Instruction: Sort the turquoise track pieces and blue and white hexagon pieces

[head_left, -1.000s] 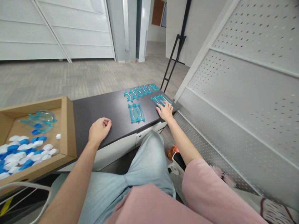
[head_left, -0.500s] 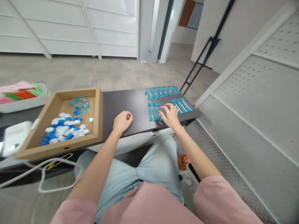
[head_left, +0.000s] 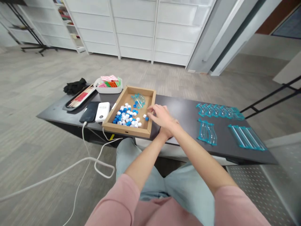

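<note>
My right hand [head_left: 161, 116] crosses over my left wrist. Its fingers are apart and look empty, with the tips at the right wall of the cardboard box [head_left: 138, 132]. White and blue small caps [head_left: 125, 116] lie in a pile inside that box, and a couple sit close to my fingertips. Clear teal-edged curved plastic pieces [head_left: 139, 100] rest at the box's back. My left hand [head_left: 166, 133] is on the dark table under the right one, which hides most of its fingers.
On the table's right side lie a row of curved teal pieces [head_left: 217, 110], a smaller curved group [head_left: 207, 132] and straight teal pieces [head_left: 246, 137]. Left of the box are a white power bank [head_left: 102, 112], a black phone [head_left: 90, 111], a tray of sticks [head_left: 80, 98] and a white bin [head_left: 109, 90].
My right hand has moved left from the teal pieces to the cardboard box, crossing over my left hand. The view has turned left.
</note>
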Demonstrator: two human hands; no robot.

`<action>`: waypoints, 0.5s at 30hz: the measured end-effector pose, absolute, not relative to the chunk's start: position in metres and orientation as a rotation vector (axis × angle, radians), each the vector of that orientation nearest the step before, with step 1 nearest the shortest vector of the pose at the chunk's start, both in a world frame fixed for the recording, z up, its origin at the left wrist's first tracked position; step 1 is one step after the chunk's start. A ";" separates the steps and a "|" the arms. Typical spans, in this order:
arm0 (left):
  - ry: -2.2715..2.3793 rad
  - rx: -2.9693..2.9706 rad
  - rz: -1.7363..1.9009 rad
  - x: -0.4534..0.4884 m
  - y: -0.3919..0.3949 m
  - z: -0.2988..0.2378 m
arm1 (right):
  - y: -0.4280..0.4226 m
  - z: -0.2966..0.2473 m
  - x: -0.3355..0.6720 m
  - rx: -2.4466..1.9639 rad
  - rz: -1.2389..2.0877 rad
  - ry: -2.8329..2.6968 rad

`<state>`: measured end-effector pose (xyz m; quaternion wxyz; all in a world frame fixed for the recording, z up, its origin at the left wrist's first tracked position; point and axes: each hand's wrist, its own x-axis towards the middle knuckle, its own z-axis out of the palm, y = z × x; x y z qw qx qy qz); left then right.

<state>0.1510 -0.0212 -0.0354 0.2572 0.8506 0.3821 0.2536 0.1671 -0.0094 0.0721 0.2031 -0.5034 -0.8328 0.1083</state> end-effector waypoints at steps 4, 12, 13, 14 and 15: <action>1.061 2.268 0.652 0.156 -0.016 -0.042 | 0.046 0.069 0.105 -1.648 0.270 -2.371; 1.013 2.246 0.654 0.161 -0.017 -0.047 | 0.108 0.040 0.072 -1.899 0.405 -2.184; 0.999 2.252 0.660 0.161 -0.017 -0.048 | 0.113 0.038 0.074 -1.877 0.425 -2.115; 0.984 2.260 0.665 0.160 -0.018 -0.048 | 0.117 0.037 0.077 -1.840 0.449 -2.038; 0.967 2.272 0.665 0.158 -0.018 -0.048 | 0.121 0.037 0.080 -1.788 0.487 -1.964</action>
